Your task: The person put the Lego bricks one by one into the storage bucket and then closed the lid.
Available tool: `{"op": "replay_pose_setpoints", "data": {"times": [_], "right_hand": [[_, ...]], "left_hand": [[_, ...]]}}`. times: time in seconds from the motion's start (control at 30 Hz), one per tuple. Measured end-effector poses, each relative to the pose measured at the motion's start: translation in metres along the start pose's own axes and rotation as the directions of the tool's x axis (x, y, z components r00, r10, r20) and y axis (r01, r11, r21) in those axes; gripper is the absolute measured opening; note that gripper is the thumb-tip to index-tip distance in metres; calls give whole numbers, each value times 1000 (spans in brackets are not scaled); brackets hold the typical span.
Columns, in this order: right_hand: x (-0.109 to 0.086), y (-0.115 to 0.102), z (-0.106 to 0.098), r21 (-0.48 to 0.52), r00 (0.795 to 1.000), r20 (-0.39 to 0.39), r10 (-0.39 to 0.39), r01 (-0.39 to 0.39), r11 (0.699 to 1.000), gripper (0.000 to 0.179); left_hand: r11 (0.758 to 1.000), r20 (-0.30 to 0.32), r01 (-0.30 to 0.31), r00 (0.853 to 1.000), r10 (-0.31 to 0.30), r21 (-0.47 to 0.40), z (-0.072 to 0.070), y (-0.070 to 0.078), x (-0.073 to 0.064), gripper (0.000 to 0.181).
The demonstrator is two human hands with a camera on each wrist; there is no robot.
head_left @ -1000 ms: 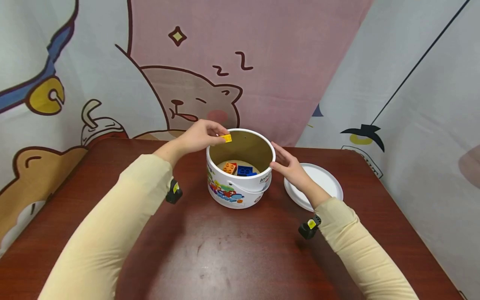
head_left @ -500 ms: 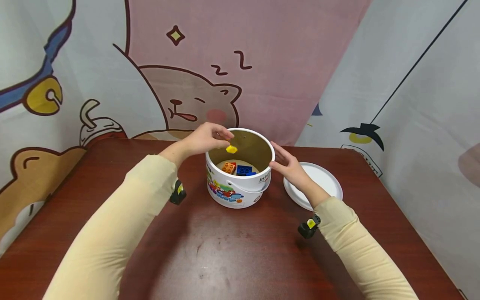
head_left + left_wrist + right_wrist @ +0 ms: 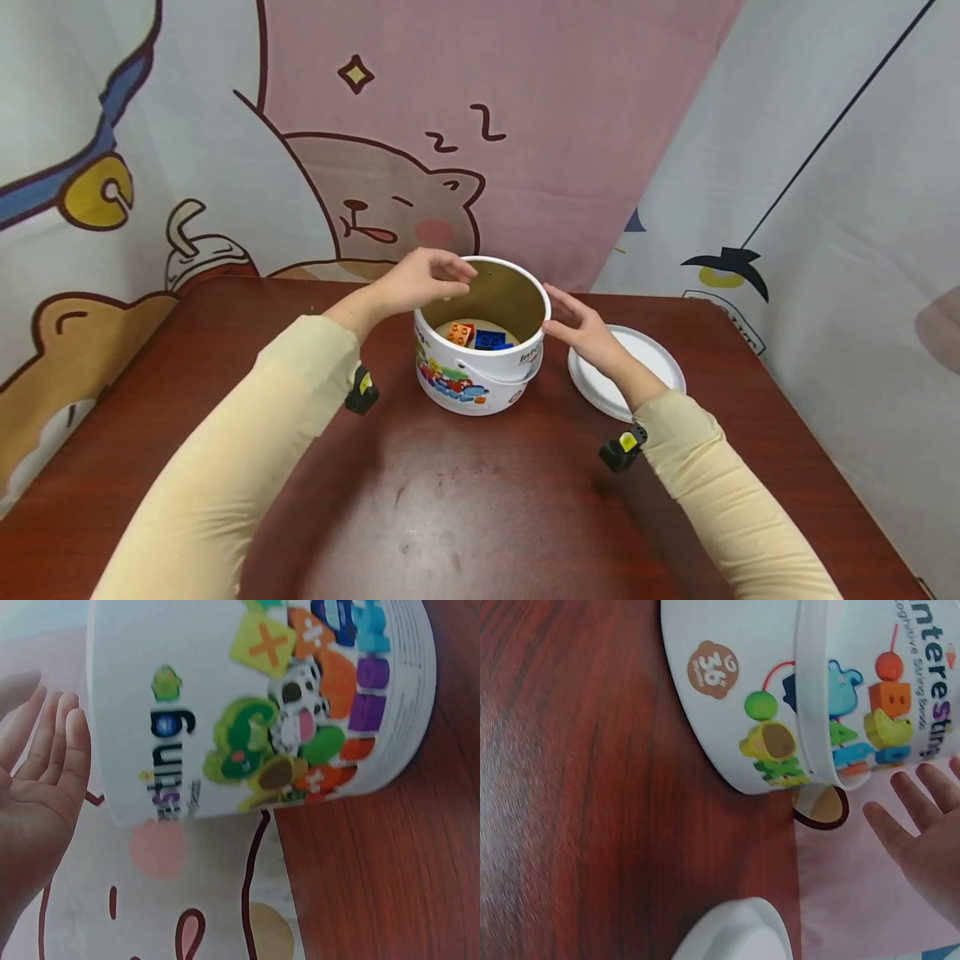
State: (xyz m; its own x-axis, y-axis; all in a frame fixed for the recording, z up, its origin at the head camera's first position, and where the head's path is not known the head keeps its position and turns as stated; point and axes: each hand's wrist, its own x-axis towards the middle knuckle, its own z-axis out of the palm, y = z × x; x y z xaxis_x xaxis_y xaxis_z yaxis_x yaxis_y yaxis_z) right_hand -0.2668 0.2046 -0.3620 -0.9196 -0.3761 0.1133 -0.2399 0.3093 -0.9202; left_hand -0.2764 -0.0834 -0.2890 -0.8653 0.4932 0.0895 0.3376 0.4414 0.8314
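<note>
A white bucket [image 3: 468, 367] with colourful printed pictures stands upright on the table. On its bottom lie an orange building block [image 3: 458, 334], a bit of red beside it, and blue building blocks [image 3: 491, 340]. My left hand [image 3: 422, 282] hovers over the bucket's left rim with nothing visible in its loosely bent fingers; the left wrist view shows this hand [image 3: 45, 772] beside the bucket's upper edge. At the right rim, the fingertips of my right hand [image 3: 592, 340] touch or nearly touch the bucket. Those fingers look fairly straight in the right wrist view.
A round white lid [image 3: 652, 367] lies on the brown table [image 3: 450, 517] to the right of the bucket, partly behind my right forearm. Behind the table hangs a cartoon-printed cloth [image 3: 570, 125]. The bucket's handle [image 3: 498, 379] hangs down at its front.
A yellow building block left my left hand's fingers and dropped into the bucket; it is now out of sight. The left hand shifted slightly right. My right hand stayed at the rim.
</note>
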Motion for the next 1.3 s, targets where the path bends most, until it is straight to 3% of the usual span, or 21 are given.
{"op": "replay_pose_setpoints", "data": {"times": [0.3, 0.5, 0.7, 0.97, 1.07, 1.3], "right_hand": [[-17, 5, -43, -50, 996, -80, 34, -39, 998, 52], [-37, 7, -74, -151, 984, -106, 140, -156, 976, 58], [-53, 13, -98, -213, 945, -177, 276, -310, 927, 69], [-66, 35, -120, -190, 897, -232, 377, -422, 886, 80], [-72, 44, -127, -192, 886, -247, 392, -442, 877, 84], [-80, 57, -133, -192, 837, -289, 466, -527, 828, 88]], "left_hand": [[985, 6, -3, 1000, 4, -173, 26, 24, 7, 30], [977, 9, -9, 1000, 12, -215, 51, 44, 16, 34], [975, 33, -20, 999, 27, -219, 82, 62, 28, 40], [984, 129, 34, 992, -12, -176, 127, 72, 42, 57], [985, 121, 64, 992, -45, -158, 146, 71, 47, 58], [979, 41, 180, 983, -177, -95, 184, 62, 54, 58]]}}
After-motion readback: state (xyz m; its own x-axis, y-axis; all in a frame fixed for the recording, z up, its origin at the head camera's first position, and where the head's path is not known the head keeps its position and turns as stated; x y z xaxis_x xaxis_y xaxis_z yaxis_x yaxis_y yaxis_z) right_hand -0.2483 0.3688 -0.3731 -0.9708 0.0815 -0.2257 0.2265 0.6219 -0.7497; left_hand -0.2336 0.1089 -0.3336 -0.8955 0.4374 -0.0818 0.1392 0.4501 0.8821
